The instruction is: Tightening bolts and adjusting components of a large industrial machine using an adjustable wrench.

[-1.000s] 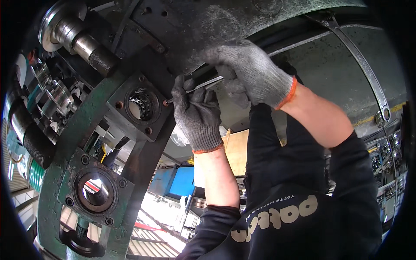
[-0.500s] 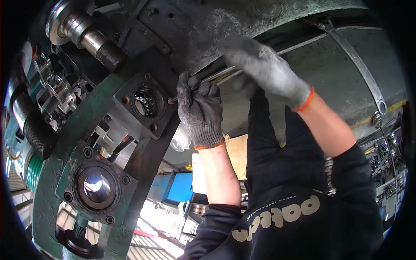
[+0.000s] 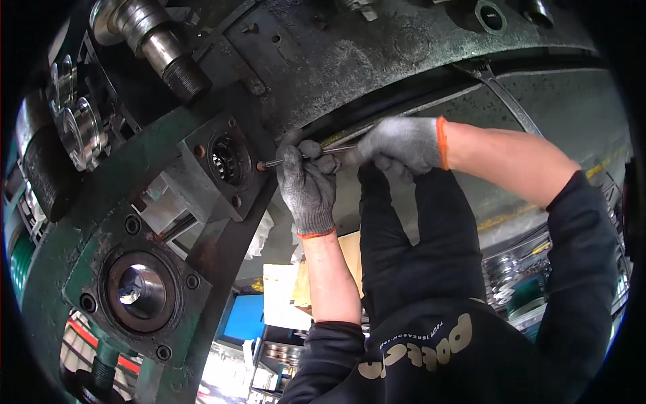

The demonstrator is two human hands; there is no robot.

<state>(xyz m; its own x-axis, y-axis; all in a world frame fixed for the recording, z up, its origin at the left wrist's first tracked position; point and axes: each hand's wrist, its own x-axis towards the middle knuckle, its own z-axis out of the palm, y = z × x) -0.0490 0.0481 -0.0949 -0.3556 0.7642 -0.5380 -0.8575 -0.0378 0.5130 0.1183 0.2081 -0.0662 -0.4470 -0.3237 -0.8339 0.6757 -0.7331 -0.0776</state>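
Note:
My left hand (image 3: 311, 185), in a grey knit glove with an orange cuff, is closed round a slim metal rod (image 3: 274, 163). The rod's left end meets a reddish-brown corner hole of a square dark metal block (image 3: 210, 149). A round bore with a roller bearing (image 3: 225, 161) inside opens in that block's face. To the right, my right hand (image 3: 402, 145), gloved alike, has its fingers curled at the rod's other end, which they partly hide; some fingers are blurred. What shape that end has, I cannot tell.
Nearer on the green machine frame (image 3: 158, 138) is a second square block (image 3: 192, 306) with a round bore and corner bolts. A threaded steel shaft (image 3: 168, 57) juts in at upper left. A long wrench (image 3: 508, 101) lies at upper right. A blue box (image 3: 243, 316) stands below.
My right hand has come down from its blurred, raised position to the rod's right end. My left hand stays by the block's corner hole. The whole view has shifted slightly.

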